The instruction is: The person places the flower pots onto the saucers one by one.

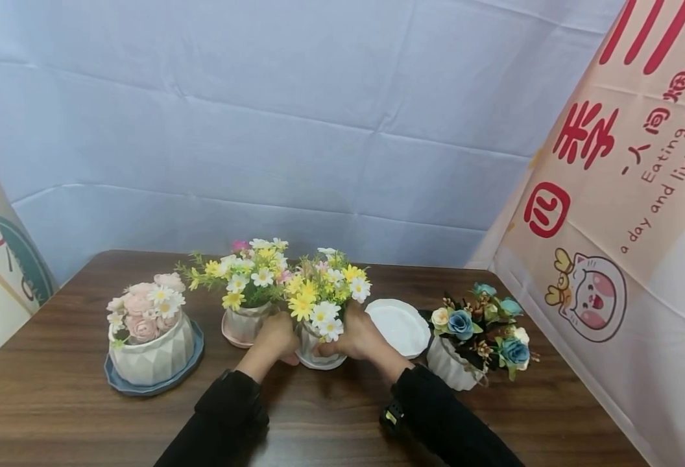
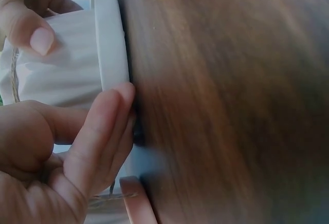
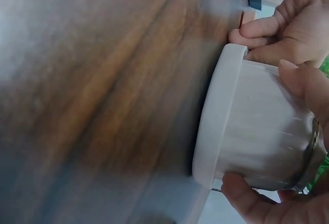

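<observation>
Near the table's middle, a ribbed white flower pot (image 3: 262, 126) with twine round it holds yellow and white daisies (image 1: 319, 295). It sits in a round white saucer (image 3: 218, 116). My right hand (image 1: 354, 334) grips the pot, thumb on one side and fingers on the other. At the pot's left, my left hand (image 1: 275, 337) holds the saucer's rim, its thumb by the pot wall and its fingers along the outer edge. Just left of that hand stands a second daisy pot (image 1: 246, 322) on a pink saucer (image 1: 229, 334).
Far left, a faceted white pot (image 1: 150, 357) of pink flowers stands on a blue saucer (image 1: 198, 353). To the right lie an empty white saucer (image 1: 397, 327) and a tilted white pot (image 1: 450, 366) with blue roses. Cloth (image 1: 261, 130) hangs behind the wooden table (image 1: 331, 421).
</observation>
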`<action>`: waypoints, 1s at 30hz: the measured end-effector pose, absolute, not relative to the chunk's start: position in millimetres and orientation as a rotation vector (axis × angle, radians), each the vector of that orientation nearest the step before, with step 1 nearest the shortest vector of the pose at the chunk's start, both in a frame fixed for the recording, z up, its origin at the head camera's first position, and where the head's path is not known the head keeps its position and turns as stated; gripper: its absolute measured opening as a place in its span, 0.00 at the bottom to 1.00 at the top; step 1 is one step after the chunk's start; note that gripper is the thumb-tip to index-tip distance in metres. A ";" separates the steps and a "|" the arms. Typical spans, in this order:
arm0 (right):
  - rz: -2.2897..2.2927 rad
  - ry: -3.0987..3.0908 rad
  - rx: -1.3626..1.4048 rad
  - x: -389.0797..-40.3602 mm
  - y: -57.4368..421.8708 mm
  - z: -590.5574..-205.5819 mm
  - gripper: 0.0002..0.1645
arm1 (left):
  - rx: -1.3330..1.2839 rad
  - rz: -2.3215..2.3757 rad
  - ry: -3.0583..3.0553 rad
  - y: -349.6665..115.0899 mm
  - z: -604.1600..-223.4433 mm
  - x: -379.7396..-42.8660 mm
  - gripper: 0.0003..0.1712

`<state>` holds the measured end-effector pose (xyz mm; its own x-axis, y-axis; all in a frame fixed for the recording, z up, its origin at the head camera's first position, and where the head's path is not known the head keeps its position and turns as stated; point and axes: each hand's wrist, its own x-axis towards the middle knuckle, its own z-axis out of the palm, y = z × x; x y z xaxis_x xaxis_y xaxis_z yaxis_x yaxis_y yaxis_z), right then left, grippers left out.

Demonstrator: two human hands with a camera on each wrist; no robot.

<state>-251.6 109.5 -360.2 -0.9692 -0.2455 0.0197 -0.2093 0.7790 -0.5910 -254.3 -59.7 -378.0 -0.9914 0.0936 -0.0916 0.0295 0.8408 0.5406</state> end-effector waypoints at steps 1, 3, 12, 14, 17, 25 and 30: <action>-0.965 2.906 -0.374 -252.7 109.6 -360.5 0.72 | 0.101 0.843 2.913 -59.3 -378.3 -255.0 0.24; -0.990 2.906 -0.386 -255.4 110.1 -361.7 0.72 | 0.099 0.841 2.932 -58.6 -379.2 -256.3 0.22; -1.163 2.874 -0.451 -269.2 114.2 -364.6 0.73 | -0.013 0.863 2.940 -50.1 -379.8 -263.8 0.17; -1.184 2.862 -0.446 -272.5 114.7 -365.0 0.74 | -0.031 0.881 2.936 -48.8 -380.0 -265.3 0.16; -1.194 2.840 -0.432 -276.9 115.4 -365.5 0.75 | -0.048 0.927 2.924 -47.1 -380.1 -267.1 0.17; -1.228 2.800 -0.421 -289.4 116.6 -365.8 0.72 | -0.050 1.042 2.908 -42.8 -385.4 -275.6 0.22; -1.117 2.811 -0.483 -295.8 117.9 -364.4 0.64 | -0.039 1.060 2.915 -39.8 -387.1 -280.5 0.27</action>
